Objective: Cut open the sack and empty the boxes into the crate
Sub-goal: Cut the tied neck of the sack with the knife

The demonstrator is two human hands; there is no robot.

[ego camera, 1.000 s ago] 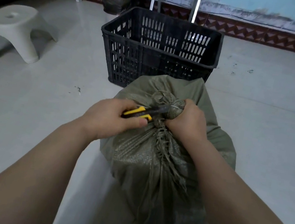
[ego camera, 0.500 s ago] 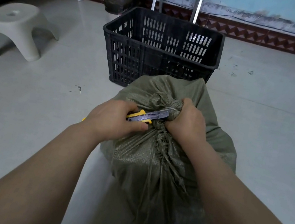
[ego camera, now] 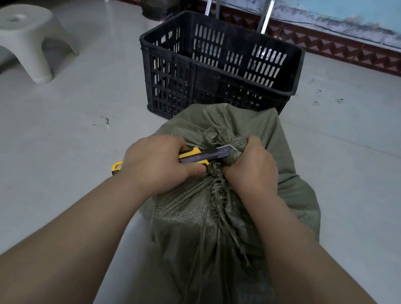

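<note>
Floor (ego camera: pixel 53 158): sack (ego camera: pixel 206 233) nr crate (ego camera: pixel 179 83) front wall

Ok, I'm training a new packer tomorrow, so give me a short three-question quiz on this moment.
1. True or false: the white stool stands inside the black crate.
2. The yellow utility knife is held by: A) the left hand; B) the right hand; C) neither.
3. Fill in: the right hand grips the tied ____ of the sack.
Key: 1 false; 2 A; 3 neck.
</note>
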